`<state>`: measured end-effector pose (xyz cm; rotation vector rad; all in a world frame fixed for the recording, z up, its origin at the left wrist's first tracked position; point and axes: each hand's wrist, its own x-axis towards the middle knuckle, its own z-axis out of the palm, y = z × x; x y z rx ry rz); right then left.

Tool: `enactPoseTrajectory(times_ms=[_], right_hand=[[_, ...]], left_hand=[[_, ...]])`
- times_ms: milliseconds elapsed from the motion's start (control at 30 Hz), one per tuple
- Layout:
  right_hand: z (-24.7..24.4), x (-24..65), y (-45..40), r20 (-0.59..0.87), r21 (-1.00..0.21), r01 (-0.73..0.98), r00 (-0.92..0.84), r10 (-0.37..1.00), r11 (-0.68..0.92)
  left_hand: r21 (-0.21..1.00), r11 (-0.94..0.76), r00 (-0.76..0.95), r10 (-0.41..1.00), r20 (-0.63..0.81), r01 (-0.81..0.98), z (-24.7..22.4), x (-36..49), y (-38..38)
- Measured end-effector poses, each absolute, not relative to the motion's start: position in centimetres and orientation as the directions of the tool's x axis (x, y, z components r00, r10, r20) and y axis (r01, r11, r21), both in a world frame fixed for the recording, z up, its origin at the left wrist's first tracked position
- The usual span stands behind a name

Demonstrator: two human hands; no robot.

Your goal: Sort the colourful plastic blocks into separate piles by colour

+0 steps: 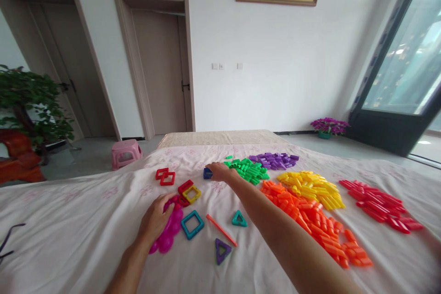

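Observation:
My left hand (156, 218) is closed round the upper left side of a magenta, bumpy object (171, 227) on the cloth. Farther out, my right hand (220, 171) has its fingers on a dark blue piece (207, 173), left of the green pile (250, 170). Between my hands lie a yellow square (191, 195) on red pieces (183, 200) and a teal square frame (192, 224). Nearer me are an orange-red stick (222, 230), a teal triangle (239, 218) and a purple triangle (222, 251).
Two red squares (167, 178) lie at the back left. Purple (277, 161), yellow (312, 187), orange (313, 220) and red (381, 204) piles spread over the right side of the cloth (86, 234). Glasses (7, 241) lie at the left edge. A pink stool (126, 153) stands beyond.

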<state>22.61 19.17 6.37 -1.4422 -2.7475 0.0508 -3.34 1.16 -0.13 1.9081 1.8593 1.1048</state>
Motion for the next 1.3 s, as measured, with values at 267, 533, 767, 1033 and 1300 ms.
enactPoseTrajectory(times_ms=[267,533,767,1033,1300], right_hand=[[6.1,22.8,19.5,-0.017,-0.072,0.818,-0.574,0.819,0.571],[7.9,22.5,17.3,0.031,-0.028,0.806,-0.59,0.807,0.591],[6.7,19.4,9.9,0.029,-0.267,0.82,-0.518,0.855,0.506],[5.7,18.3,6.9,0.114,-0.158,0.814,-0.548,0.829,0.559],[4.8,19.9,5.3,0.178,-0.185,0.827,-0.504,0.845,0.531]], left_hand=[[0.674,-0.127,-0.117,0.945,0.304,0.728,-0.1,-3.3,1.1],[0.697,-0.121,-0.135,0.944,0.301,0.707,-0.4,-3.5,1.3],[0.735,-0.125,-0.157,0.94,0.303,0.667,-0.7,-3.6,1.3],[0.664,-0.261,-0.024,0.922,0.388,0.701,0.2,-3.2,0.9],[0.545,-0.262,0.049,0.926,0.374,0.797,0.3,-2.7,0.7]])
